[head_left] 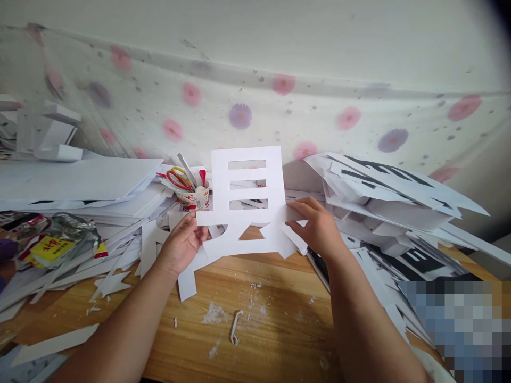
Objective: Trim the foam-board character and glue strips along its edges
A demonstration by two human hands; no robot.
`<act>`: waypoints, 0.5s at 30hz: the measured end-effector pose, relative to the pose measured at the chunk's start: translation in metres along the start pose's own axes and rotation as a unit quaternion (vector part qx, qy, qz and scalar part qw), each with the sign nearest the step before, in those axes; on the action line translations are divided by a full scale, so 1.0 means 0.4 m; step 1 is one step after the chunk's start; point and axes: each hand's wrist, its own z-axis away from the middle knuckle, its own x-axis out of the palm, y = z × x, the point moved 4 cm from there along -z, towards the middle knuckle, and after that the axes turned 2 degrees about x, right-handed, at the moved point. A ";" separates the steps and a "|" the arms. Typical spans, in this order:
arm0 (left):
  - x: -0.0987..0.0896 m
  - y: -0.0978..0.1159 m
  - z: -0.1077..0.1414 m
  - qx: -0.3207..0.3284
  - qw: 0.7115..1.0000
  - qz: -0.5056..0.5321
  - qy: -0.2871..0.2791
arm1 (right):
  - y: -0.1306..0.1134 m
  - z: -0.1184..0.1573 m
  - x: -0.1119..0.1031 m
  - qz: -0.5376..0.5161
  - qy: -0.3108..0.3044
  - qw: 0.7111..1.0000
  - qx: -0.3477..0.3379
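Note:
A white cut-out character [247, 216] is held up over the wooden table. It has three horizontal slots in its upper part and a smaller opening below them. My left hand [184, 242] pinches the end of its left arm between thumb and fingers. At its right side, my right hand [315, 223] grips the edge with the thumb and fingertips. One leg of the character hangs down at the lower left, near the tabletop.
Behind the left hand stands a paper cup [194, 198] with scissors. Stacked white sheets [80, 178] and a yellow packet [51, 250] lie left, more cut pieces [383, 197] right. Scraps and a twisted white strip [236, 327] lie on the wooden table [279, 314].

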 end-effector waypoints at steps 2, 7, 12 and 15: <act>-0.015 -0.005 -0.005 -0.009 0.999 -0.036 0.036 | 0.004 -0.001 -0.008 -0.003 0.014 1.000 0.002; -0.026 -0.019 -0.008 -0.042 0.983 -0.170 0.049 | 0.017 -0.003 -0.018 0.009 0.034 0.999 -0.002; -0.017 -0.030 -0.011 0.054 0.950 -0.307 -0.004 | 0.019 -0.004 -0.023 0.016 0.047 0.999 0.008; -0.021 -0.035 -0.015 0.130 0.906 -0.400 -0.038 | 0.015 -0.005 -0.020 0.022 0.043 0.999 0.019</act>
